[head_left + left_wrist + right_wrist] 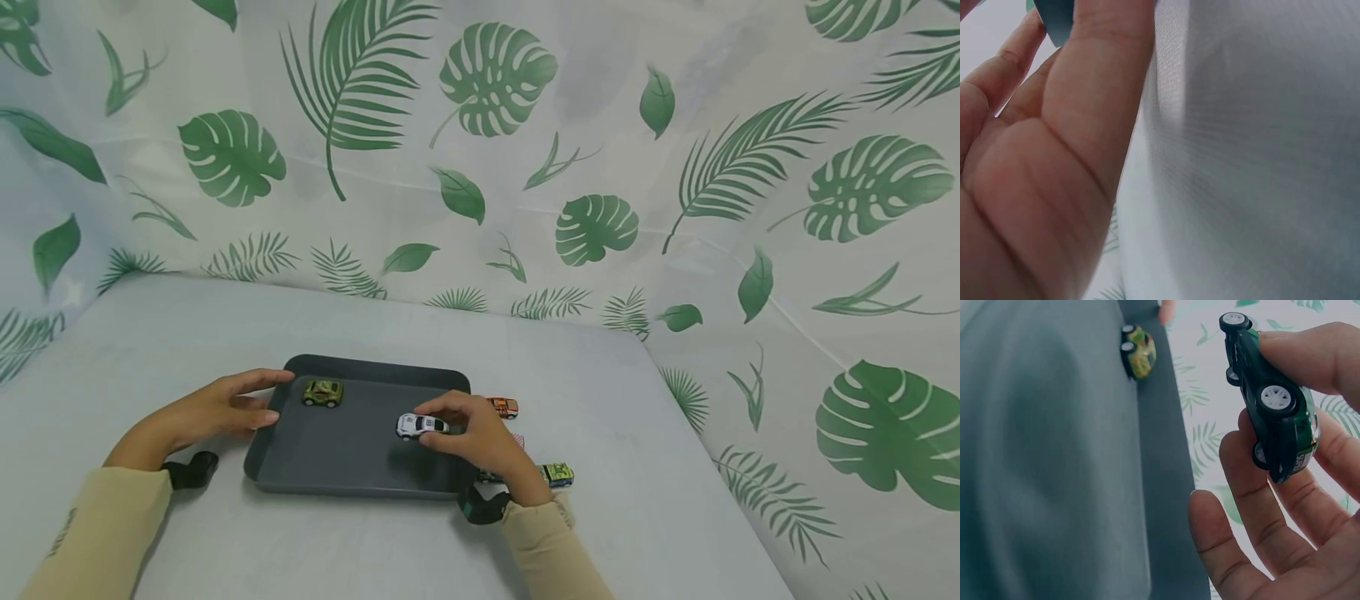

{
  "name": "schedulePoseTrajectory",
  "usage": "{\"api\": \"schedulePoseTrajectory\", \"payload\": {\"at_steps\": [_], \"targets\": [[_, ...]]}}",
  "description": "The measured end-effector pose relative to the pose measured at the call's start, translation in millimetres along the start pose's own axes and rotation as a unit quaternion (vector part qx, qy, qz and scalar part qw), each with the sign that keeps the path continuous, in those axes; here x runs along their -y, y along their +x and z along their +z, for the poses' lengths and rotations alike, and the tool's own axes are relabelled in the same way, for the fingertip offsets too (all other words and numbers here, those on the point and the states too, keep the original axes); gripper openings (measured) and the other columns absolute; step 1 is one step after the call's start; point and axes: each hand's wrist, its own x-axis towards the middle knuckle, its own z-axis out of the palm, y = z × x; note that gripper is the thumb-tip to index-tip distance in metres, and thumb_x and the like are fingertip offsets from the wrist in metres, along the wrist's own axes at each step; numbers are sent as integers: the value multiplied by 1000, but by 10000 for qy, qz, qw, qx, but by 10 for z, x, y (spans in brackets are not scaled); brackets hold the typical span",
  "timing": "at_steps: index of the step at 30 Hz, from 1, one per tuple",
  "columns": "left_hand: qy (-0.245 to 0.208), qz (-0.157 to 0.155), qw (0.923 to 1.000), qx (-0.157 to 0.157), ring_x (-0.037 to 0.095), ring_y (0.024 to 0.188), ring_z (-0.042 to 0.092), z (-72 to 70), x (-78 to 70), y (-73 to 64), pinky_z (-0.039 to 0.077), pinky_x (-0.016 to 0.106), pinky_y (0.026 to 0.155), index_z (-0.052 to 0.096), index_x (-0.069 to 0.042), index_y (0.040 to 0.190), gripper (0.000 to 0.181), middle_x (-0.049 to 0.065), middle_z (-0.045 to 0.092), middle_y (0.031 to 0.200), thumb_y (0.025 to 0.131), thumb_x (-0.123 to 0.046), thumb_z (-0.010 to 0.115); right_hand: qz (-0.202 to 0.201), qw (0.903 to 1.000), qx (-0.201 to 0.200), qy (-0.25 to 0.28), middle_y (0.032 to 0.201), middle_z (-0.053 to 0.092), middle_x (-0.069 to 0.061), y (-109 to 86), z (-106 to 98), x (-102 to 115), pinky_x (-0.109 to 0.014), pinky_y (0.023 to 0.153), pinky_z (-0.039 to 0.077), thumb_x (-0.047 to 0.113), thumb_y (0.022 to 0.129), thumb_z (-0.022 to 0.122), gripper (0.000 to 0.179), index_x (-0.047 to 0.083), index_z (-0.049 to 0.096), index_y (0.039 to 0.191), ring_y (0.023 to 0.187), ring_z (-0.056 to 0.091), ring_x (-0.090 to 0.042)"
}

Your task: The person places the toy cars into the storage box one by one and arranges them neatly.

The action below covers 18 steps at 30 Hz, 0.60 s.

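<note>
Leafy walls point(517, 167) back a white-topped, dark-bellied toy car point(417, 423) with pale wheels point(1275, 397).

White car point(416, 426): toy with dark windows, black underside and white-spoked wheels, held above the right half of the tray point(337, 450), its length running left to right. Tray: dark grey, shallow, rectangular, rounded at the corners, lying flat. Green car point(322, 392): camouflage-patterned, standing on its wheels inside the tray's far left corner.
</note>
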Motion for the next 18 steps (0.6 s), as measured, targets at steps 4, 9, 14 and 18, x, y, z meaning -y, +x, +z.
{"api": "schedulePoseTrajectory", "payload": {"at_steps": [4, 9, 14, 18], "targets": [[-35, 23, 10000, 15, 67, 151, 28, -1, 4, 0, 59, 55, 100, 29, 1, 168, 80, 41, 15, 171, 106, -22, 73, 102, 9999, -19, -47, 117, 73, -15, 32, 65, 7, -32, 96, 58, 3, 95, 82, 31, -3, 77, 125, 106, 70, -15], [-66, 13, 10000, 23, 67, 151, 28, -5, 8, -6, 59, 54, 100, 29, 1, 168, 80, 41, 15, 171, 106, -22, 74, -7, 9999, -52, -89, 116, 74, -17, 83, 140, 35, -33, 95, 59, 4, 94, 82, 30, -4, 77, 123, 105, 69, -13], [-166, 46, 9998, 55, 67, 151, 27, -7, 6, -2, 59, 54, 100, 29, 1, 168, 80, 41, 13, 172, 106, -21, 74, 93, 9999, -32, -132, 118, 75, -16, 125, 205, 76, -31, 95, 59, 5, 95, 82, 31, -3, 77, 124, 105, 67, -9], [-237, 114, 9996, 81, 66, 151, 27, -5, 10, 1, 59, 54, 99, 29, 2, 168, 80, 41, 13, 172, 105, -20, 74, 225, 9996, -33, -179, 121, 75, -16, 157, 269, 89, -32, 96, 59, 4, 94, 82, 31, -2, 78, 124, 106, 68, -11]]}}
